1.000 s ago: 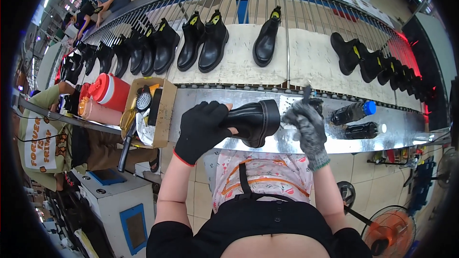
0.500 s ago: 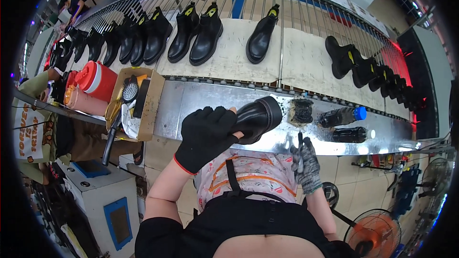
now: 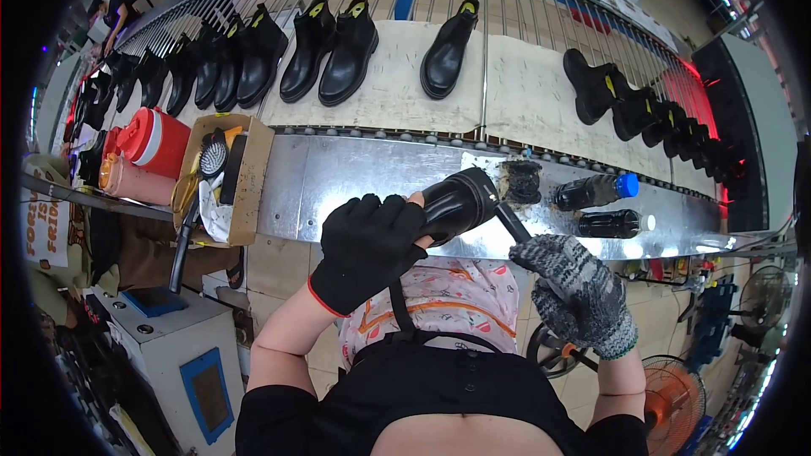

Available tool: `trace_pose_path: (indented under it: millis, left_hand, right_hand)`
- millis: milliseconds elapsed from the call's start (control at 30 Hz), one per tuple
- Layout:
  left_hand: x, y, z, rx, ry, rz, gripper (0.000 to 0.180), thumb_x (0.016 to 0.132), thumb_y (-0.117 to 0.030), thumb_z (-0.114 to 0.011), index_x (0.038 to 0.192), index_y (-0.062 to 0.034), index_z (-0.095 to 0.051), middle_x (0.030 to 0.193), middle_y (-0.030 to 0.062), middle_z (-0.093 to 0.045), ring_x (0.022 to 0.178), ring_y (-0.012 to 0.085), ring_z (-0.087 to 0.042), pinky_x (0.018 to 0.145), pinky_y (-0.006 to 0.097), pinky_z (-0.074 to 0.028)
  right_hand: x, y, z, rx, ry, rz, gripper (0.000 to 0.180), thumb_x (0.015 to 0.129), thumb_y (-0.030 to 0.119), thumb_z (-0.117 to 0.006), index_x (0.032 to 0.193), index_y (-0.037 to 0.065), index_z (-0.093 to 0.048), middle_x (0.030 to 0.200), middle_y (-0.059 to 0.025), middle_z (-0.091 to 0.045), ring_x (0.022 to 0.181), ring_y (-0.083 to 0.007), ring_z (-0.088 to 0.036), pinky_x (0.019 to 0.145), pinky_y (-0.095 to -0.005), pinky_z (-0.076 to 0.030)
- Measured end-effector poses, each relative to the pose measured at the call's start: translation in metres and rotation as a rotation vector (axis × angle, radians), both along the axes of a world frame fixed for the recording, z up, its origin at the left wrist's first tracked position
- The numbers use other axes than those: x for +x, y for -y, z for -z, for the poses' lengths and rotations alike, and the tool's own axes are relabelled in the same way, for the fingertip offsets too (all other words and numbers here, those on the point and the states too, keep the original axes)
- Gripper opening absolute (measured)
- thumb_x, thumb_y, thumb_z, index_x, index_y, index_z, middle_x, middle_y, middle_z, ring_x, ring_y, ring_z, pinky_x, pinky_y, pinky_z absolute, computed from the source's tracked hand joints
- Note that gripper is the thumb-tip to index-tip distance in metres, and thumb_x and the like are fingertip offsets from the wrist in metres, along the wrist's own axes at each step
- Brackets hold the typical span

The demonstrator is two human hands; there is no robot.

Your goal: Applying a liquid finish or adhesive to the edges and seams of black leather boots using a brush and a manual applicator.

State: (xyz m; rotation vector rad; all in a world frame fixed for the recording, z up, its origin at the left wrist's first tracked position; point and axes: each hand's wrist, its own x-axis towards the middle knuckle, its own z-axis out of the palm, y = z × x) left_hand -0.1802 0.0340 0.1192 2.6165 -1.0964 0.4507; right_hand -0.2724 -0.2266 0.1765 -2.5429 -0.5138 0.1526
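My left hand (image 3: 367,241), in a black glove with bare fingertips, grips a black leather boot (image 3: 448,211) above the metal ledge. The boot lies tilted, with its sole edge toward the right. My right hand (image 3: 579,291), in a grey knitted glove, is closed around a slim dark tool (image 3: 512,224), perhaps a brush. Its far end meets or nearly meets the boot's sole edge; the tip is too small to make out. Just beyond sits a dark, shaggy pad (image 3: 519,182) on stained white paper.
Bottles of dark liquid, one blue-capped (image 3: 596,192) and one white-capped (image 3: 615,224), lie on the metal ledge (image 3: 338,173). A cardboard box (image 3: 252,177) of brushes and a red jug (image 3: 150,139) stand left. Black boots (image 3: 348,55) line the roller conveyor behind. Other people are at far left.
My right hand has come up from below the ledge's edge, bringing the dark tool to the boot's sole. My left hand keeps hold of the boot. The whole view has shifted slightly.
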Motion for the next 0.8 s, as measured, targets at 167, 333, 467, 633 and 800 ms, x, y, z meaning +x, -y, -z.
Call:
trace_pose_path:
  millis: [167,333,467,633,800]
  left_hand:
    - [-0.001,0.001,0.000,-0.011,0.023,0.007,0.048,0.063,-0.032,-0.076,0.102,-0.0074,-0.063,0.073,0.0019,-0.059,0.061,0.0162,-0.055,0.053,0.029,-0.043]
    - [-0.002,0.001,0.001,0.001,0.004,0.016,0.049,0.062,-0.031,-0.076,0.102,-0.0072,-0.063,0.072,0.0016,-0.057,0.061,0.0161,-0.054,0.052,0.029,-0.042]
    - [-0.002,0.001,0.002,0.000,0.011,0.022,0.048,0.062,-0.031,-0.076,0.102,-0.0072,-0.063,0.073,0.0020,-0.058,0.061,0.0160,-0.055,0.053,0.028,-0.043]
    - [-0.001,-0.001,0.001,-0.014,0.011,0.022,0.049,0.062,-0.031,-0.076,0.103,-0.0075,-0.063,0.074,0.0025,-0.060,0.062,0.0159,-0.055,0.054,0.028,-0.044]
    - [0.001,-0.005,-0.002,-0.022,0.006,0.014,0.048,0.062,-0.030,-0.076,0.102,-0.0077,-0.063,0.073,0.0025,-0.059,0.061,0.0166,-0.055,0.054,0.028,-0.044]
  right_hand:
    - [0.001,-0.007,-0.006,-0.039,-0.049,0.030,0.054,0.072,0.005,-0.058,0.125,0.018,-0.056,0.115,-0.0133,-0.057,0.097,-0.0280,-0.061,0.078,-0.0352,-0.052]
    - [0.003,-0.007,-0.002,-0.063,-0.062,0.058,0.054,0.072,0.005,-0.058,0.124,0.020,-0.057,0.115,-0.0120,-0.057,0.089,-0.0270,-0.063,0.072,-0.0338,-0.053]
    - [0.007,-0.005,0.000,0.005,-0.008,0.035,0.047,0.074,0.015,-0.063,0.120,0.020,-0.060,0.106,-0.0084,-0.062,0.087,-0.0254,-0.063,0.070,-0.0339,-0.053]
    - [0.013,0.003,-0.003,0.099,-0.026,-0.011,0.046,0.072,0.031,-0.068,0.116,0.020,-0.063,0.096,-0.0060,-0.065,0.086,-0.0235,-0.062,0.071,-0.0330,-0.051]
    - [0.009,0.002,-0.010,0.245,-0.050,0.052,0.033,0.074,0.023,-0.065,0.103,0.008,-0.066,0.090,-0.0086,-0.065,0.075,-0.0210,-0.062,0.065,-0.0309,-0.049]
